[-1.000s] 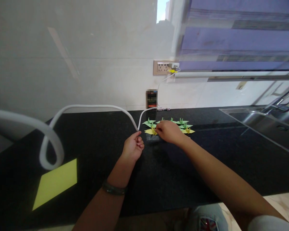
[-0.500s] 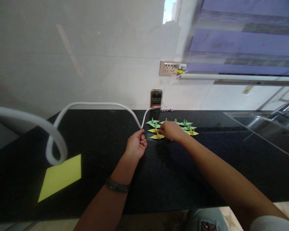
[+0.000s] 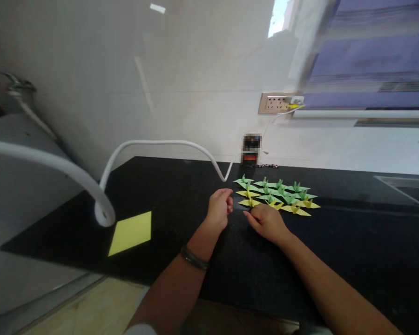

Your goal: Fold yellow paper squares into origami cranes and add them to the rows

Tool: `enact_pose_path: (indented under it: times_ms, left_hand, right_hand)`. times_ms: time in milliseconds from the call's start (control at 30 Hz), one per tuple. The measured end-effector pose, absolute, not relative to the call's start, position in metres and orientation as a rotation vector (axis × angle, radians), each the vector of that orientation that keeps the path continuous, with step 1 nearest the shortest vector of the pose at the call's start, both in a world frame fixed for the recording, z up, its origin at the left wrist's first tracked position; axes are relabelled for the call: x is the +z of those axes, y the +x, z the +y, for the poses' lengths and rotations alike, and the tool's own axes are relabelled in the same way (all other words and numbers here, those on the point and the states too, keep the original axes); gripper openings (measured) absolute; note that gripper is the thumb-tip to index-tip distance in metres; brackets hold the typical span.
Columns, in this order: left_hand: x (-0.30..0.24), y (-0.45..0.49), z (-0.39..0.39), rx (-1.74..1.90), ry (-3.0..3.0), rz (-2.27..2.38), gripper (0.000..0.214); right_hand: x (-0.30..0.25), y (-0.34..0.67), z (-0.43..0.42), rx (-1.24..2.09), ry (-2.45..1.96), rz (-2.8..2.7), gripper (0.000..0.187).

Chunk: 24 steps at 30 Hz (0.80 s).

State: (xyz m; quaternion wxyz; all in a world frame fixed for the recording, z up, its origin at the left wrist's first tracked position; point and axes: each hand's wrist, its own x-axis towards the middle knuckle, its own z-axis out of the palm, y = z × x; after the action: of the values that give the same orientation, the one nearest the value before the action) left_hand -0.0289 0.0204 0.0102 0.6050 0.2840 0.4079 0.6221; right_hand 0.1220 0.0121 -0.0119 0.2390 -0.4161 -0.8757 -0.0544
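Head: pointed, creased paper cranes

Black countertop with green and yellow folded cranes, yellow sheet, blurred upright object

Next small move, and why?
I'd probably ease the right hand straight back from the front-left yellow paper crane: its curled fingers sit right by that crane, contact unclear, and neighbouring cranes are packed closely, so sideways motion could nudge them.
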Motion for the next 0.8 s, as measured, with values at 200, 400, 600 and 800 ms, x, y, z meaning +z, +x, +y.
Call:
enact_pose_path:
  times_ms: [200, 400, 600, 800]
  left_hand:
    - [0.032, -0.034, -0.009, 1.221, 1.103, 1.069, 0.014]
    - [0.018, -0.161, -0.071, 1.042, 1.954, 2.06, 0.043]
    - [-0.027, -0.262, -0.151, 0.053, 2.073, 2.298, 0.076]
    - [-0.046, -0.25, -0.189, 0.165, 2.341, 2.209, 0.053]
  right_hand:
    - [-0.017, 0.123, 0.014, -0.083, -1.035, -2.425, 0.038]
    - [-0.007, 0.127, 0.008, -0.022, -1.012, -2.285, 0.038]
    - [0.0, 0.124, 0.001, 0.026, -0.973, -2.26, 0.039]
    - [0.004, 0.128, 0.003, 0.04, -0.989, -2.192, 0.04]
